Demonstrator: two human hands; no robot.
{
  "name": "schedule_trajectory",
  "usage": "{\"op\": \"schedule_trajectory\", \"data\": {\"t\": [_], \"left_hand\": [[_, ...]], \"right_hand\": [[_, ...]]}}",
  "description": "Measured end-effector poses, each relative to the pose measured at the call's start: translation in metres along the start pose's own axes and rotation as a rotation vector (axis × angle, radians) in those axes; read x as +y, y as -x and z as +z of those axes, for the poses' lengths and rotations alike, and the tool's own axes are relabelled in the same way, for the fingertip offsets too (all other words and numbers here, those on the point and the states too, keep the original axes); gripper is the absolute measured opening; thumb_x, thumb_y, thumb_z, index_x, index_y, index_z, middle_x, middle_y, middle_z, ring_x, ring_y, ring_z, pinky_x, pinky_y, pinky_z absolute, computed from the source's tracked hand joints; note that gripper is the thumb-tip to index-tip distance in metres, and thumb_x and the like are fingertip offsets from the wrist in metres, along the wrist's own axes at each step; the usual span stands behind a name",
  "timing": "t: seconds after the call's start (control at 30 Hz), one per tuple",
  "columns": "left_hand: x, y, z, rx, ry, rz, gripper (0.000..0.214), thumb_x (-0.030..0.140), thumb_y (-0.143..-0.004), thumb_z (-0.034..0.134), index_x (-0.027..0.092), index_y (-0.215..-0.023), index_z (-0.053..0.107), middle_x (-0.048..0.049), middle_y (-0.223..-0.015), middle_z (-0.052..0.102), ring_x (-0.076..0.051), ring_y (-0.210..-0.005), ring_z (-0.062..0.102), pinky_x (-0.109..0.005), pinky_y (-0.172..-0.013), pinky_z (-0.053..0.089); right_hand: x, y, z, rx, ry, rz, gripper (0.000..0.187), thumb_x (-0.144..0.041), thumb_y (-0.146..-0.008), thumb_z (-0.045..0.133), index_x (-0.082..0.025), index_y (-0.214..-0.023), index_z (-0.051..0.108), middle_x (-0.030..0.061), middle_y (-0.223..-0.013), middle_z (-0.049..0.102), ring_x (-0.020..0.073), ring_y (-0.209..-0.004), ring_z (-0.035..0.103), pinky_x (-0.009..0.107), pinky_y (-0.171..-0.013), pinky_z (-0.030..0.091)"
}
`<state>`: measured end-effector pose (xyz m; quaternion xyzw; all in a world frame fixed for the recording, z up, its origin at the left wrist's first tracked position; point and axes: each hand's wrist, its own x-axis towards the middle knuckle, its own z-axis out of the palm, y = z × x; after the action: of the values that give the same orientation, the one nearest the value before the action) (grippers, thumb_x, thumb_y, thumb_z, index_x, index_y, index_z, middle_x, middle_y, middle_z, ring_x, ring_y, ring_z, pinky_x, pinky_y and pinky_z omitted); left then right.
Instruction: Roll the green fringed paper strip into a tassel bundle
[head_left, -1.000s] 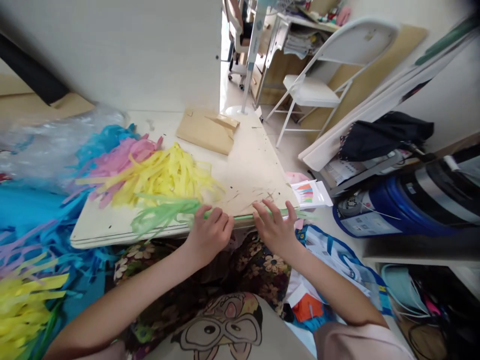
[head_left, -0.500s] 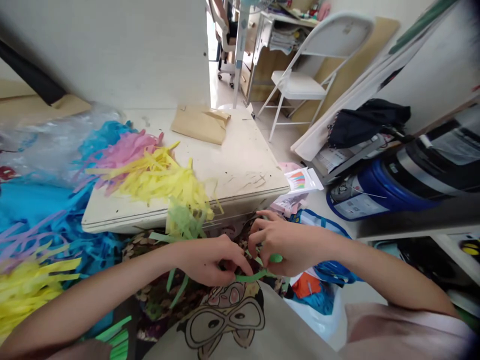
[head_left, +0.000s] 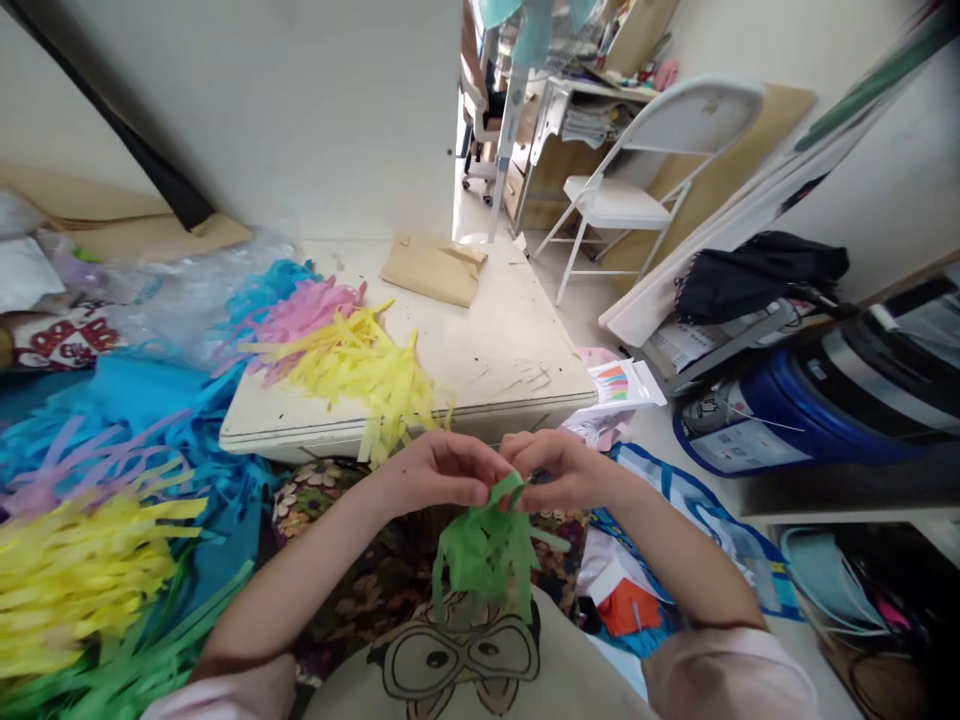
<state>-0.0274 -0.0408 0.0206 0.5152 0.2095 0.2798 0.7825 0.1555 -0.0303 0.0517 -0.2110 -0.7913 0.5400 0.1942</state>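
Note:
My left hand and my right hand meet above my lap, just in front of the low white board. Both pinch the top of a green fringed paper tassel, whose strips hang down between them over my patterned clothing. Fingers of both hands are curled closed on its twisted upper end.
On the board lie yellow, pink and blue fringed paper and a brown envelope. More yellow fringe and blue paper lie at left. A white folding chair, a blue drum and a small colour card are at right.
Both hands left the board's front edge with the green strip, drew it toward my lap, and now hold it up as a bunched tassel hanging down.

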Motion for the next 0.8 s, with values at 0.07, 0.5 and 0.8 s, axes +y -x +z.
{"op": "schedule_trajectory", "data": {"t": [0.07, 0.5, 0.8], "left_hand": [[0.003, 0.000, 0.002, 0.093, 0.017, -0.022, 0.022, 0.029, -0.053, 0.068, 0.017, -0.070, 0.063, -0.0013, -0.064, 0.061, -0.009, -0.058, 0.053, -0.022, -0.057, 0.041], [-0.004, -0.013, 0.001, 0.248, 0.053, 0.202, 0.017, 0.029, -0.057, 0.066, 0.015, -0.060, 0.057, 0.0022, -0.065, 0.048, -0.006, -0.060, 0.044, -0.017, -0.054, 0.034], [-0.010, -0.020, 0.003, 0.390, -0.067, 0.290, 0.030, 0.042, -0.059, 0.061, 0.015, -0.063, 0.048, -0.0001, -0.072, 0.040, -0.008, -0.064, 0.041, -0.020, -0.055, 0.036]], "right_hand": [[0.003, -0.003, 0.004, 0.059, -0.070, 0.006, 0.009, -0.021, -0.066, 0.059, -0.013, -0.066, 0.061, 0.0001, -0.067, 0.055, 0.0085, -0.066, 0.049, 0.022, -0.062, 0.041], [0.003, -0.014, 0.011, 0.376, -0.317, 0.251, 0.013, -0.020, -0.051, 0.069, -0.011, -0.058, 0.061, -0.0040, -0.053, 0.054, 0.0058, -0.050, 0.045, 0.020, -0.049, 0.035], [0.004, -0.019, 0.017, 0.506, -0.407, 0.316, 0.020, -0.026, -0.047, 0.070, -0.012, -0.056, 0.060, -0.0054, -0.051, 0.051, 0.0048, -0.049, 0.042, 0.019, -0.049, 0.035]]}}
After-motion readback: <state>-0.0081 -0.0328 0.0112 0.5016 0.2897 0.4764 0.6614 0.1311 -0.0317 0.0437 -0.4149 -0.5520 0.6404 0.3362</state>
